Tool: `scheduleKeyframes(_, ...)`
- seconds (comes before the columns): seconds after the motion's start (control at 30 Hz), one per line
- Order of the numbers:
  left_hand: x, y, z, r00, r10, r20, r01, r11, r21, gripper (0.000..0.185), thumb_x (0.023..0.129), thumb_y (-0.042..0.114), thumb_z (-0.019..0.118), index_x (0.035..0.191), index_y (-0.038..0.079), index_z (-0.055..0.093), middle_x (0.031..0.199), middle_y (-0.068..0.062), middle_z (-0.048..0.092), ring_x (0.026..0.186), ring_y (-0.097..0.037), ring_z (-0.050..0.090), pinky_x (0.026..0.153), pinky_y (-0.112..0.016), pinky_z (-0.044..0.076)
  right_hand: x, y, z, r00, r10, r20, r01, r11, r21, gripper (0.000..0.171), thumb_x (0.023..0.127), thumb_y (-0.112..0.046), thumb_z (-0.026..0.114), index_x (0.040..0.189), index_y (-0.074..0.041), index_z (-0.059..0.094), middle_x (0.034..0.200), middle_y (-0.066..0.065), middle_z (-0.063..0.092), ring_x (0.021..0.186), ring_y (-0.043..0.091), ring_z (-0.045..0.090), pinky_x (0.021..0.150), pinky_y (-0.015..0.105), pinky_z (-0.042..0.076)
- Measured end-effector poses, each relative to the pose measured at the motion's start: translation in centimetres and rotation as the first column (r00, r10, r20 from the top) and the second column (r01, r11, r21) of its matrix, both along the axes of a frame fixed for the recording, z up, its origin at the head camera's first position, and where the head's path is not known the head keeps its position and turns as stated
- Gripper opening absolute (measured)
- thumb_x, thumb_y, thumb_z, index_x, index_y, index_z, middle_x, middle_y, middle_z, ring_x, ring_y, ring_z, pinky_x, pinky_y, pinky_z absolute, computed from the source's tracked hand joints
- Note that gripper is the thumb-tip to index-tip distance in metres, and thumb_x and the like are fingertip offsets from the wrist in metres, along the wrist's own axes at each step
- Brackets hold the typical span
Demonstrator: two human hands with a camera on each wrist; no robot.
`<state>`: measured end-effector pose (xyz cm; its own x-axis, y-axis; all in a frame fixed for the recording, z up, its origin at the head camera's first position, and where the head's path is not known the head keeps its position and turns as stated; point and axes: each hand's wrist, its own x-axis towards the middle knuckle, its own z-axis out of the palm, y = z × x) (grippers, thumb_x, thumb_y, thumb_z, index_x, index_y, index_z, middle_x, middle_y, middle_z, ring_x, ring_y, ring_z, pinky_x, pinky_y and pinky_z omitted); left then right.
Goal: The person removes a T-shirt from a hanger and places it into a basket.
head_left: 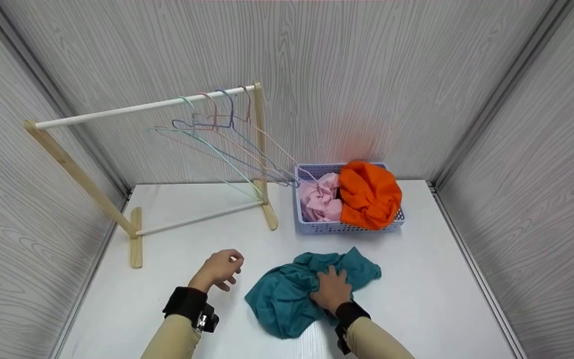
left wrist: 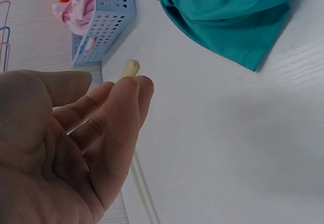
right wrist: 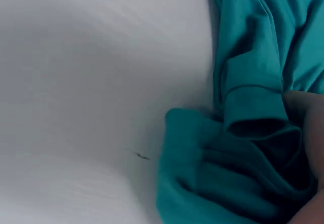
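A crumpled teal shirt (head_left: 287, 294) lies bunched on the white table, one hemmed, sleeve-like opening (right wrist: 255, 112) showing in the right wrist view. My right hand (head_left: 333, 289) is on its middle, fingers bent into the folds and gripping the cloth; most of that hand is out of the right wrist view. To the left of the shirt, my left hand (head_left: 221, 268) hovers over the table with loosely bent fingers and holds nothing. In the left wrist view its fingers (left wrist: 121, 117) are apart from the thumb, and the shirt lies beyond them.
A lilac perforated basket (head_left: 317, 228) at the back holds a pink cloth (head_left: 319, 199) and an orange cloth (head_left: 370, 194). Left of it stands a wooden rack (head_left: 80, 177) with a white rail (head_left: 132, 108), carrying several coloured wire hangers (head_left: 232, 112) whose ends overlap the basket in this view.
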<state>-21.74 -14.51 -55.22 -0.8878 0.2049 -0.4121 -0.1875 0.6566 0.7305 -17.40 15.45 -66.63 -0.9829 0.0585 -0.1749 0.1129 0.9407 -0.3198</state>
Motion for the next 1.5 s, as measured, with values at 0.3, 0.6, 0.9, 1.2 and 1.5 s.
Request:
scheduleKeyframes(0.3, -0.1, -0.1, 0.3, 1.000, -0.017, -0.005, 0.017, 1.000, 0.000, 0.029, 0.100, 0.022, 0.049, 0.120, 0.005, 0.061, 0.095, -0.011, 0.067, 0.072, -0.024, 0.070, 0.052, -0.033, 0.058, -1.6, 3.8, 2.5, 0.998, 0.066, -0.013, -0.067, 0.971, -0.229, 0.042, 0.079, -0.006, 0.065, 0.121, -0.008, 0.060, 0.122, 0.014, 0.064, 0.111, 0.034, 0.060, 0.094, 0.054, 0.050)
scheduleKeyframes(0.6, -0.3, -0.7, 0.8, 1.000, -0.006, -0.005, 0.006, 1.000, 0.020, 0.031, 0.101, 0.023, 0.048, 0.123, 0.005, 0.059, 0.104, -0.018, 0.067, 0.071, -0.021, 0.068, 0.052, -0.033, 0.058, -5.2, 6.9, 9.5, 0.983, 0.176, -0.051, -0.182, 0.908, -0.377, 0.062, 0.083, 0.006, 0.052, 0.140, -0.018, 0.052, 0.139, 0.012, 0.055, 0.130, 0.035, 0.049, 0.111, 0.061, 0.033)
scheduleKeyframes(0.9, 0.5, -1.2, 0.9, 1.000, 0.031, -0.004, -0.031, 0.999, 0.034, 0.031, 0.101, 0.023, 0.049, 0.124, 0.005, 0.059, 0.105, -0.018, 0.067, 0.074, -0.022, 0.069, 0.053, -0.033, 0.058, -10.8, 8.3, 20.2, 0.943, -0.069, -0.327, -0.076, 0.908, -0.412, 0.041, 0.081, 0.003, 0.049, 0.115, -0.010, 0.069, 0.124, 0.017, 0.061, 0.108, 0.031, 0.056, 0.098, 0.050, 0.046)
scheduleKeyframes(1.2, 2.5, -2.0, 0.4, 0.994, 0.105, 0.003, -0.105, 0.993, 0.051, 0.029, 0.100, 0.022, 0.051, 0.122, 0.005, 0.061, 0.100, -0.016, 0.067, 0.073, -0.024, 0.068, 0.051, -0.033, 0.057, -15.5, 7.5, 23.9, 0.834, -0.225, -0.504, -0.077, 0.857, -0.510, 0.037, 0.088, 0.000, 0.048, 0.119, -0.009, 0.065, 0.139, 0.023, 0.045, 0.122, 0.035, 0.046, 0.097, 0.047, 0.043)
scheduleKeyframes(1.5, 4.1, -1.4, -1.2, 0.998, 0.054, 0.036, -0.056, 0.995, 0.077, 0.028, 0.100, 0.021, 0.051, 0.120, 0.005, 0.061, 0.098, -0.015, 0.068, 0.069, -0.021, 0.068, 0.050, -0.033, 0.057, -13.2, 7.5, 12.8, 0.975, -0.023, -0.221, -0.082, 0.887, -0.455, 0.062, 0.091, 0.003, 0.047, 0.148, -0.015, 0.032, 0.161, 0.021, -0.005, 0.143, 0.048, 0.022, 0.112, 0.063, 0.029)
